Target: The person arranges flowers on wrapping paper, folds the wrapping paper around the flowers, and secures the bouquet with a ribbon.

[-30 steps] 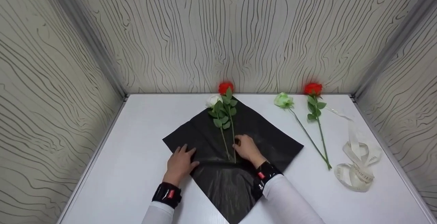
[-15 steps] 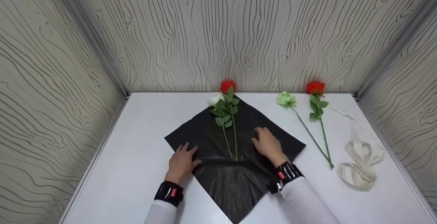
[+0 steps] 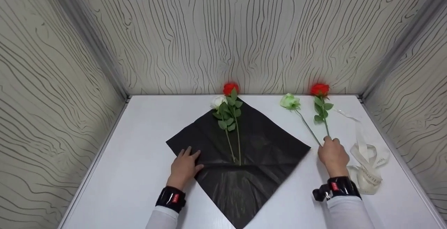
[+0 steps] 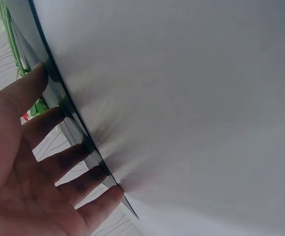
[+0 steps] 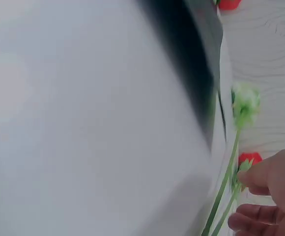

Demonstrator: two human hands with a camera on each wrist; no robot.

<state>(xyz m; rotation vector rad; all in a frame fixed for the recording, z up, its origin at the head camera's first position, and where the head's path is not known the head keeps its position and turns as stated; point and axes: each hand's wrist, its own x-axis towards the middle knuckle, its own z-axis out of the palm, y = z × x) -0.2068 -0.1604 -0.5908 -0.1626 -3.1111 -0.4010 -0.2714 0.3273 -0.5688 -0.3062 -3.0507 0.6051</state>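
My left hand (image 3: 183,168) rests with spread fingers on the left edge of a black wrapping sheet (image 3: 276,152); the left wrist view shows its fingertips along that edge. On the sheet lie a red rose (image 3: 230,89) and a white rose (image 3: 218,102), their stems pointing toward me. To the right, my right hand (image 3: 334,155) is over the lower stems of a second red rose (image 3: 320,90) and a pale green rose (image 3: 290,101), hiding the stem ends. In the right wrist view its thumb and bent fingers stand apart, close beside the green stems (image 5: 226,189).
A loosely looped, printed cream ribbon (image 3: 370,178) lies right of my right hand, partly behind it. The white table (image 3: 139,124) ends at a back wall (image 3: 174,47) with a wood-grain pattern, with walls on both sides too.
My right hand has left the red rose's stem on the black sheet and moved right, over the stems of the other two roses. The left hand has stayed in place.
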